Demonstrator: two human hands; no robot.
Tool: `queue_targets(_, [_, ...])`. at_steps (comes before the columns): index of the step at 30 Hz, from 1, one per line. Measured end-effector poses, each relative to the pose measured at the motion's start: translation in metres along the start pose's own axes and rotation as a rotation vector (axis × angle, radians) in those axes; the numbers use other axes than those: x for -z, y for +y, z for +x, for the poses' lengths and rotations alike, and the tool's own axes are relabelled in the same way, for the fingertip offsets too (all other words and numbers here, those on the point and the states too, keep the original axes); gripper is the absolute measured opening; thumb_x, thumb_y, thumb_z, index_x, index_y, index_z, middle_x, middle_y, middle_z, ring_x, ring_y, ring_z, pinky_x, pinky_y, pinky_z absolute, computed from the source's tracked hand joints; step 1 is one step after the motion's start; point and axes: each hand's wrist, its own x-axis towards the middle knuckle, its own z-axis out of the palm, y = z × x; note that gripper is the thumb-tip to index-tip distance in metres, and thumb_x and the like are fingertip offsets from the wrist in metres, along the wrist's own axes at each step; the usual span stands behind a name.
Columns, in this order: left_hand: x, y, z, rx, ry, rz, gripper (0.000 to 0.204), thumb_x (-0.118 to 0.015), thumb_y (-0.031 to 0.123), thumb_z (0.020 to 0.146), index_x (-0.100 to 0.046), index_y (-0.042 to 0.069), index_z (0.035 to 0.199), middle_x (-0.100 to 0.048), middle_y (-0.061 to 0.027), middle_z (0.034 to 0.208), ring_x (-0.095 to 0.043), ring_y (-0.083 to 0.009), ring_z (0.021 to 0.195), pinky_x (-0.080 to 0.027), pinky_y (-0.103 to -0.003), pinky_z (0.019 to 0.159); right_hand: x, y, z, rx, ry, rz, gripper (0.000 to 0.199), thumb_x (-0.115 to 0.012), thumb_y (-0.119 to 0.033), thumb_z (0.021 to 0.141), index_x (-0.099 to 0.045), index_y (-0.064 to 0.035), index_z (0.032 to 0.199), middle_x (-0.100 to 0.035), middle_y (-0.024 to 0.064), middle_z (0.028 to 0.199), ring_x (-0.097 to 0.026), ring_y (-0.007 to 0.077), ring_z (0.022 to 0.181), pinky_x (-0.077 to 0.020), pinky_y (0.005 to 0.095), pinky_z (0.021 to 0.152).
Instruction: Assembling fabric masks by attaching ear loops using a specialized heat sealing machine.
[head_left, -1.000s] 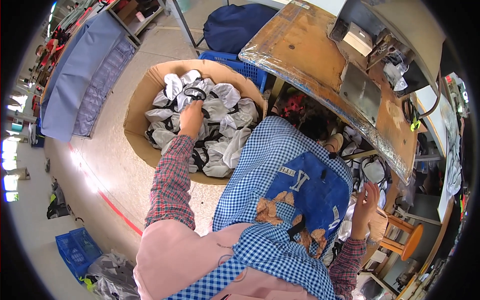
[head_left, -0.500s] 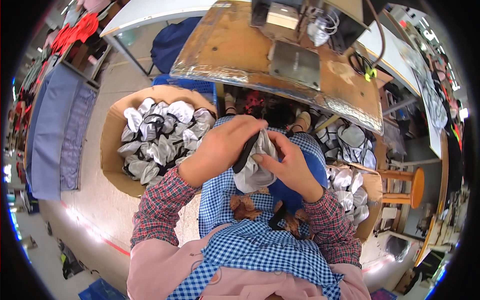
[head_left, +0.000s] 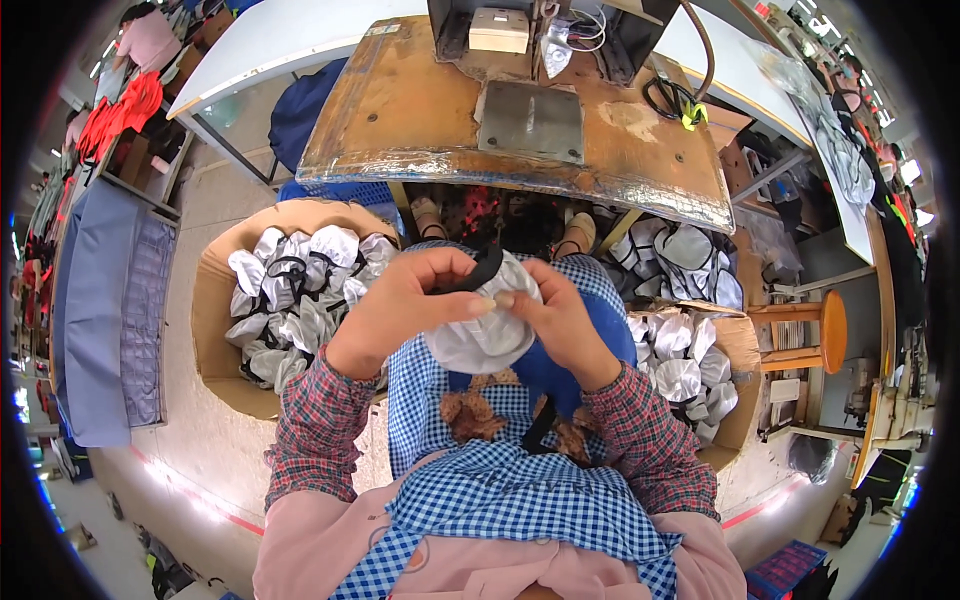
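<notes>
Both hands have come together since a second ago, when the left hand [head_left: 400,300] was down in the big box and the right hand [head_left: 570,325] was off to the side. Now I see them pinch one pale gray cloth piece [head_left: 478,345] with a black band [head_left: 487,268] on its edge. Each thumb presses on the front, and the two thumb tips are close together. I see the cloth piece above the lap, over the blue checked apron [head_left: 520,500]. To the left, a cardboard box [head_left: 215,330] is full of white and black cloth pieces [head_left: 300,290]. Another cardboard box [head_left: 740,345] with more is on the right. Ahead I see a brown wooden table [head_left: 400,110].
</notes>
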Motion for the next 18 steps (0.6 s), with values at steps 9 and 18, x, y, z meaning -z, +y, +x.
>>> queue_targets(9, [0.002, -0.003, 0.005, 0.165, -0.142, -0.268, 0.030, -0.075, 0.019, 0.085, -0.065, 0.001, 0.107, -0.066, 0.0021, 0.094, -0.058, -0.0041, 0.084, -0.047, -0.021, 0.076, 0.019, -0.012, -0.014, -0.120, -0.144, -0.248, 0.039, -0.068, -0.017, 0.090, -0.055, -0.0017, 0.124, -0.062, 0.0055, 0.114, -0.058, 0.0129, 0.106, -0.0478, 0.0289, 0.090])
queue_targets(18, [0.006, 0.005, 0.009, 0.194, -0.331, -0.146, 0.027, -0.075, 0.021, 0.085, -0.066, 0.001, 0.102, -0.064, 0.0040, 0.089, -0.055, -0.0026, 0.081, -0.045, -0.020, 0.073, 0.016, -0.087, -0.002, 0.443, -0.293, -0.756, 0.023, -0.063, -0.005, 0.089, -0.064, -0.0003, 0.111, -0.067, 0.0123, 0.105, -0.065, 0.0251, 0.093, -0.0505, 0.0314, 0.081])
